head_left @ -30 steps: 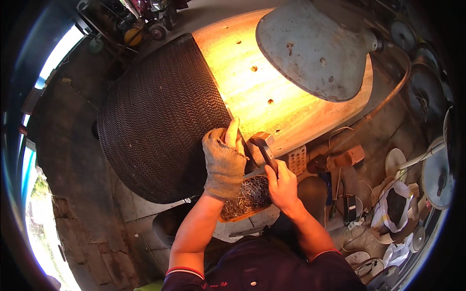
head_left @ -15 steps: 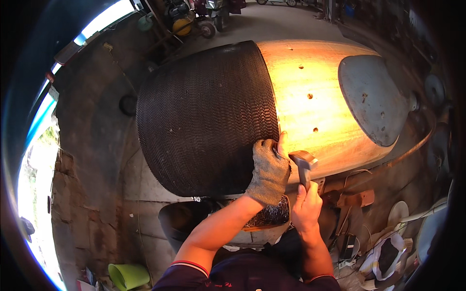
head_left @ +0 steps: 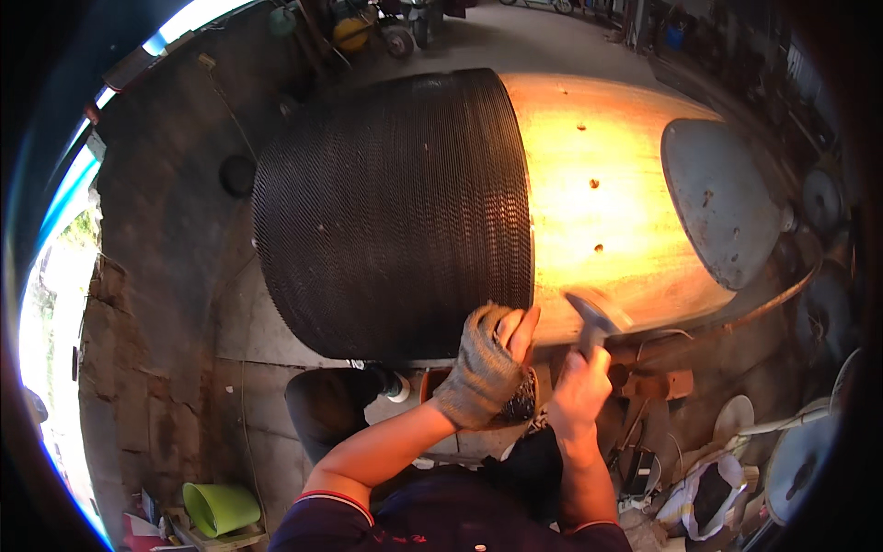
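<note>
1. Dim floor [head_left: 552, 41] is seen around a big barrel-shaped wooden drum [head_left: 635, 285], which is laid crosswise in front of the person; its underside is hidden.
2. Its left part is covered by a dark, ridged wrapping [head_left: 386, 221]; its right part, pierced by holes, is bare.
3. At the wrapping's near edge, the left hand [head_left: 492, 363] is held, gloved but with some fingertips bare, perhaps for better feel. Its fingers are drawn close together; whether anything is pinched cannot be told.
4. A hammer [head_left: 598, 322] is gripped in the right hand [head_left: 579, 391], fingers closed around the handle. Its head is blurred, near the left fingertips.
5. Beneath the left hand, a container [head_left: 425, 385] is partly covered, probably placed there for easy reach.
6. Over the drum's right end, a grey lampshade [head_left: 722, 202] is set, presumably for lighting the edge; its bulb is hidden.
</note>
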{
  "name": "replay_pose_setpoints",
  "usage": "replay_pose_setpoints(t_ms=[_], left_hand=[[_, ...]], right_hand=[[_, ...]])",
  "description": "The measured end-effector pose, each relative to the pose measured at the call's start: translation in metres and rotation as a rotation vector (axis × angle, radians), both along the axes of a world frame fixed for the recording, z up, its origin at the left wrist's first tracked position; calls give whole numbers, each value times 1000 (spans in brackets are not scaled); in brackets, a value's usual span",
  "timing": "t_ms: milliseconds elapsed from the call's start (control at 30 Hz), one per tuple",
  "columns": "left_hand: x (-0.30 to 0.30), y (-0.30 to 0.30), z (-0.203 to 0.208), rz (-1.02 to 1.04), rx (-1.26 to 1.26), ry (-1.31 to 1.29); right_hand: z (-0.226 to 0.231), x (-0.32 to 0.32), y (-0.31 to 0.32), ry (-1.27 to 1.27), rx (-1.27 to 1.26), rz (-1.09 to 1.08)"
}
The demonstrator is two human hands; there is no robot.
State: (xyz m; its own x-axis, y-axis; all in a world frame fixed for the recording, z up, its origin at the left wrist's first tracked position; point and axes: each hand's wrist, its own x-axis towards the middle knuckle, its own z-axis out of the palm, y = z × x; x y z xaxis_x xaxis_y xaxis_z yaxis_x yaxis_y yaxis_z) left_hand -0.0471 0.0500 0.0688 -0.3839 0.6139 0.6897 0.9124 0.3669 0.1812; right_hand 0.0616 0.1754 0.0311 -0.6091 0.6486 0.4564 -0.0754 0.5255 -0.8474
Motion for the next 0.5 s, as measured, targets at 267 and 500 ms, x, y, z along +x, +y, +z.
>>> replay_pose_setpoints(t_ms=[267,500], left_hand=[[42,-56,-68,-118,-593,-330],[39,-52,-82,-59,-879,-305]], right_hand=[[6,-3,-6,-4,-9,6],[3,10,-12,104,-217,66]])
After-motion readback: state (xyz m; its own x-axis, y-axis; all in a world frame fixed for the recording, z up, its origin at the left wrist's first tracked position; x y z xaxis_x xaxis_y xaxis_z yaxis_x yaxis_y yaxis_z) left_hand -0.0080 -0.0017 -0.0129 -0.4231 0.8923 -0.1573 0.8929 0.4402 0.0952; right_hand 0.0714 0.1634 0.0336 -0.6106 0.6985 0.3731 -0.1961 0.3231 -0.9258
